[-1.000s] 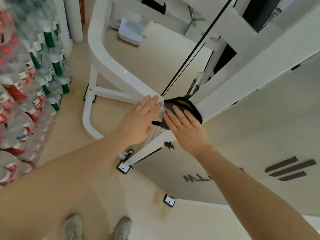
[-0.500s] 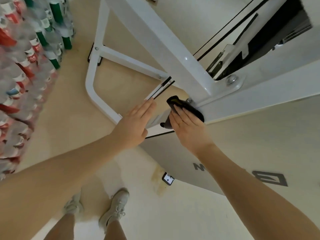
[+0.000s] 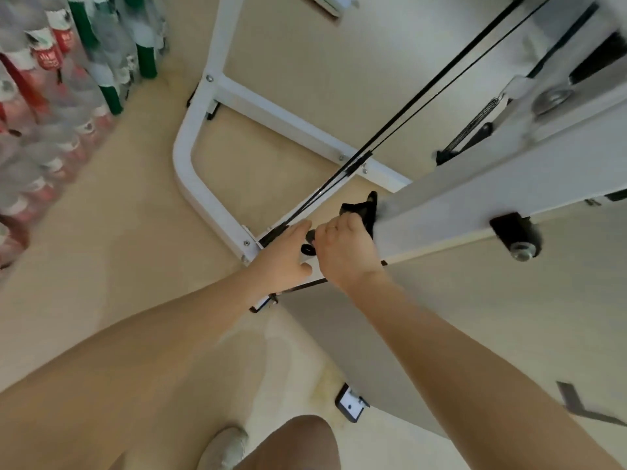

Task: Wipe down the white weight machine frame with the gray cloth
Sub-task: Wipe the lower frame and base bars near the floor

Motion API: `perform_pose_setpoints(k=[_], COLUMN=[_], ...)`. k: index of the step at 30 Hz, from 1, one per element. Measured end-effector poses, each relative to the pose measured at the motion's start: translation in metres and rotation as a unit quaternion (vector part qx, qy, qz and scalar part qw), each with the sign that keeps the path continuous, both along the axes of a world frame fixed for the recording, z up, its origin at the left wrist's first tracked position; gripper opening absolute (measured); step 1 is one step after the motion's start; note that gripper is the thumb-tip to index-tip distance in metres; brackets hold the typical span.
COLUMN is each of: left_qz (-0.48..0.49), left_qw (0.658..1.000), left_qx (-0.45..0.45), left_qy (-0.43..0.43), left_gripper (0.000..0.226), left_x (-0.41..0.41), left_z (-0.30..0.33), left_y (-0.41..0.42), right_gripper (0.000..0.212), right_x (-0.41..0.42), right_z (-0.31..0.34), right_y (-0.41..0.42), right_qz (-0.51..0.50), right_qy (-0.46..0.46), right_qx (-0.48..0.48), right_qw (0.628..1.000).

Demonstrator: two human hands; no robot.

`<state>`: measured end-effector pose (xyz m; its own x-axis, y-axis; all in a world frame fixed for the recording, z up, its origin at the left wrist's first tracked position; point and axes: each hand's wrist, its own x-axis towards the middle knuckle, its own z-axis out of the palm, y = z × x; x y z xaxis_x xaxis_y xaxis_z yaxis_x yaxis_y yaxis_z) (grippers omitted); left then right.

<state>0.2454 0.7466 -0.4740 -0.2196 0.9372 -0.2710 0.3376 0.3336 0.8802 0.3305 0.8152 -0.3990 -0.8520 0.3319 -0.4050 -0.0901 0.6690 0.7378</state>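
The white weight machine frame (image 3: 475,205) slants across the right of the head view, with a lower base tube (image 3: 190,171) curving on the floor. My right hand (image 3: 346,249) grips the dark gray cloth (image 3: 361,208) and holds it against the near end of the slanted white beam. My left hand (image 3: 285,256) sits just left of it with its fingers extended toward the frame's lower corner, beside two black cables (image 3: 390,140).
Stacked bottles with red and green labels (image 3: 51,96) line the left. A black roller knob (image 3: 517,235) sticks out of the beam at right. A white panel (image 3: 475,351) lies below the beam. My shoe (image 3: 224,449) and knee show at the bottom on the beige floor.
The view has tipped down and moved along the frame. My right hand went from a flat press to a curled grip on the cloth, now at the beam's near end. My left hand came closer to it.
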Motion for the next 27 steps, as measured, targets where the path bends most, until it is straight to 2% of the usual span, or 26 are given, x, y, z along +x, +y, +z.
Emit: perform_pose_setpoints(k=[4,6,8,10,13,14,15,17,21,24,27], left_qz=[0.047,0.037,0.032,0.034,0.004,-0.008,-0.02,-0.045,-0.104,-0.134,-0.142], left_qw=[0.997,0.998,0.998,0.999,1.0,0.999,0.996,0.991,0.986,0.981,0.972], left_qx=[0.054,0.051,0.049,0.037,-0.002,0.006,0.018,0.036,0.066,0.071,0.087], left_qy=[0.027,0.02,0.013,-0.014,-0.024,-0.048,-0.082,-0.121,-0.109,-0.123,-0.164], left_gripper=[0.046,0.038,0.017,0.011,0.014,0.006,0.013,0.039,0.052,0.053,0.037], left_x=[0.007,0.006,0.005,0.007,0.007,0.006,0.004,-0.002,-0.014,-0.018,-0.02], left_z=[-0.082,-0.111,-0.13,-0.134,-0.122,-0.116,-0.109,-0.095,-0.091,-0.102,-0.111], left_y=[0.008,0.01,0.013,0.016,0.018,0.019,0.021,0.024,0.034,0.032,0.026], right_gripper=[0.024,0.024,0.023,0.021,0.017,0.018,0.02,0.024,0.031,0.026,0.03], right_x=[0.002,0.005,0.005,0.005,0.004,0.001,-0.002,-0.005,-0.007,-0.001,0.008], right_z=[-0.087,-0.118,-0.136,-0.139,-0.104,-0.084,-0.063,-0.027,0.0,-0.027,-0.06], right_y=[0.0,0.002,0.001,0.0,-0.002,-0.002,-0.001,0.001,0.001,-0.01,-0.021], right_qz=[0.017,0.021,0.025,0.018,-0.011,-0.02,-0.021,-0.021,-0.041,-0.087,-0.131], right_qy=[-0.03,-0.025,-0.015,0.002,0.052,0.078,0.113,0.183,0.264,0.229,0.159], right_qx=[0.006,0.009,0.016,0.007,0.01,0.036,0.074,0.134,0.214,0.21,0.184], right_qw=[0.999,0.999,0.999,1.0,0.999,0.996,0.991,0.974,0.94,0.947,0.961])
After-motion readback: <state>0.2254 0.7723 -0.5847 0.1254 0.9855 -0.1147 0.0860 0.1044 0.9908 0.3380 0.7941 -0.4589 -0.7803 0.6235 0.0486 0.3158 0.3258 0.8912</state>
